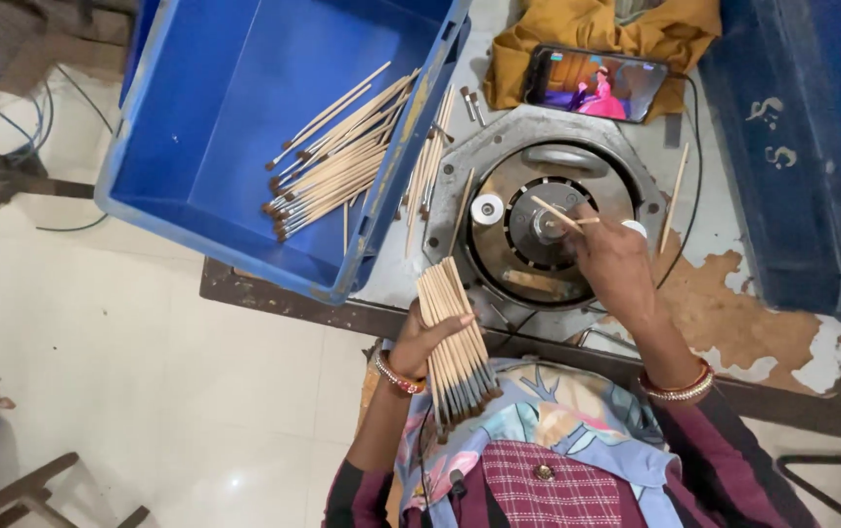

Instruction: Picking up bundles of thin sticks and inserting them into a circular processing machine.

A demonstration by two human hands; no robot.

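Observation:
My left hand point(422, 339) grips a fanned bundle of thin wooden brushes point(452, 332), dark tips pointing toward my body. My right hand point(608, 249) pinches a single wooden brush point(557, 213) and holds it over the hub of a round metal machine point(550, 227) on the worktable. A small white roller point(487, 209) sits on the machine's left side.
A blue plastic crate point(244, 127) holding several finished brushes point(332, 161) leans at the upper left, with loose sticks point(430, 156) beside it. A phone point(593, 82) showing a video lies on a yellow cloth point(597, 29). A blue panel point(802, 147) stands at right.

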